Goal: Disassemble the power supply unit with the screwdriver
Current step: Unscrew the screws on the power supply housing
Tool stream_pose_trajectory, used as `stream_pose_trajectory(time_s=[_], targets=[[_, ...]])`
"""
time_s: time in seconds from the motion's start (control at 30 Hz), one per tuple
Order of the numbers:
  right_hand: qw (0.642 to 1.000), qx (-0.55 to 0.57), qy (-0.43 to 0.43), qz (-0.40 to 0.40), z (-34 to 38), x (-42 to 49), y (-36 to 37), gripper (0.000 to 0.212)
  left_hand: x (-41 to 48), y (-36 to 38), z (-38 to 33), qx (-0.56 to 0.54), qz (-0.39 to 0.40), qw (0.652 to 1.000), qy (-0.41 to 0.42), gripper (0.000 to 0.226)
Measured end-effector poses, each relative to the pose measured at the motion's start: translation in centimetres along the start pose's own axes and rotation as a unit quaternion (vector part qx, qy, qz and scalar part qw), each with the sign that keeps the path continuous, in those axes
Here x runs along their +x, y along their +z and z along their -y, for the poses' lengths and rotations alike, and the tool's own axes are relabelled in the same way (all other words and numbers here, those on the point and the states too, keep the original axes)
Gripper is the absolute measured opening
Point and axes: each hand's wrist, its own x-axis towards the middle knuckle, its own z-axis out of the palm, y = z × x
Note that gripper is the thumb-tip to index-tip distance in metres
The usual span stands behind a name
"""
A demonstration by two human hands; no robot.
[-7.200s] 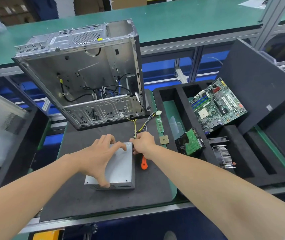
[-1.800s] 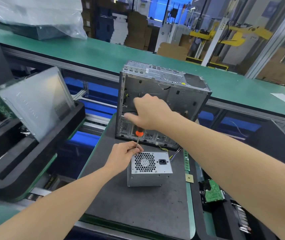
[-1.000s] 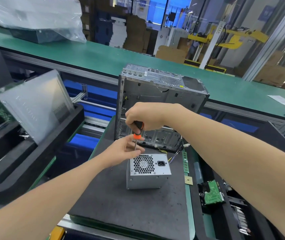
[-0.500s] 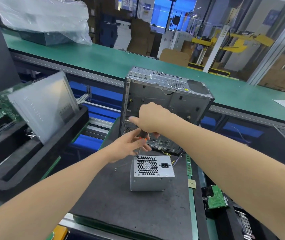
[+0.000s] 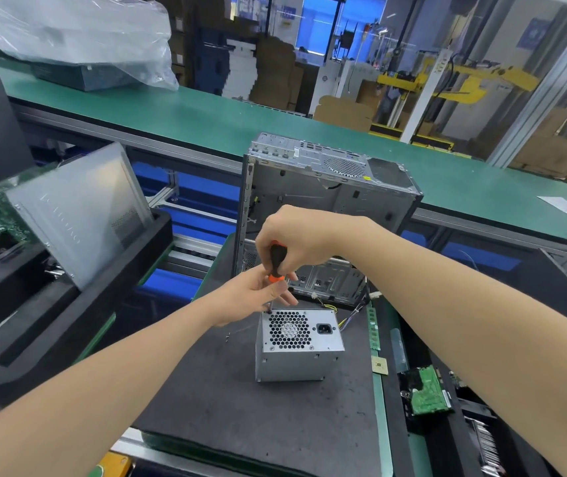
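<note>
Backing out corner screw on PSU, standing fan-face up on the surface.
Right hand gripping screwdriver handle; left hand pinching shaft nr tip. Should be keeping shaft vertical, pressing down w/ slow turns.

The power supply unit is bare, dull-grey sheet metal with a perforated fan grille. It stands on a matt, rough-looking dark foam mat. The screwdriver has a glossy black-and-orange plastic handle. The computer case is unpainted metal.
</note>
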Motion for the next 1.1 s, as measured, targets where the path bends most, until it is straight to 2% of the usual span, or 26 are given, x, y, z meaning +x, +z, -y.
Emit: stream_pose_trajectory(time_s=[0.07,0.17,0.27,0.37,0.4,0.47,0.53,0.6,0.7,0.8,1.0,1.1], targets=[[0.999,-0.015,-0.021,0.019,0.0,0.1,-0.1,0.020,-0.1,0.0,0.0,0.015,0.007,1.000,-0.001,0.036],[1.000,-0.003,-0.008,0.016,-0.1,0.0,-0.1,0.025,0.0,-0.2,0.0,0.019,0.008,1.000,-0.004,0.035],[0.999,-0.009,0.031,-0.009,0.3,0.0,0.4,0.011,0.2,-0.3,0.2,0.015,0.005,1.000,-0.004,0.025],[0.974,-0.012,0.191,-0.125,0.9,0.6,1.7,0.053,0.4,-0.2,0.5,0.017,0.001,1.000,-0.003,0.011],[0.962,-0.010,0.240,-0.132,1.3,0.8,1.9,0.060,0.4,-0.2,0.5,0.019,0.002,1.000,-0.004,0.011],[0.955,0.032,0.279,-0.091,1.7,1.3,2.2,0.060,0.4,-0.1,0.5,0.033,0.003,0.999,-0.006,0.018],[0.963,0.058,0.259,-0.052,1.9,1.4,1.8,0.049,0.3,-0.1,0.4,0.039,0.004,0.999,-0.009,0.028],[0.971,0.069,0.226,-0.035,1.7,1.1,1.2,0.040,0.3,-0.2,0.4,0.026,0.006,1.000,-0.010,0.025],[0.988,0.019,0.155,-0.016,1.1,0.6,0.6,0.030,0.1,-0.2,0.1,0.014,0.007,1.000,-0.006,0.028],[0.998,-0.027,0.064,-0.004,0.5,0.3,0.0,0.011,0.1,-0.1,0.0,-0.007,0.002,1.000,-0.010,0.035],[0.994,-0.091,-0.055,0.024,0.5,0.9,0.6,0.024,-0.2,-0.1,0.2,-0.009,0.009,1.000,-0.009,0.048],[0.992,-0.108,-0.062,0.014,0.7,0.7,0.8,0.022,-0.2,0.0,0.2,-0.004,0.009,1.000,-0.008,0.053]])
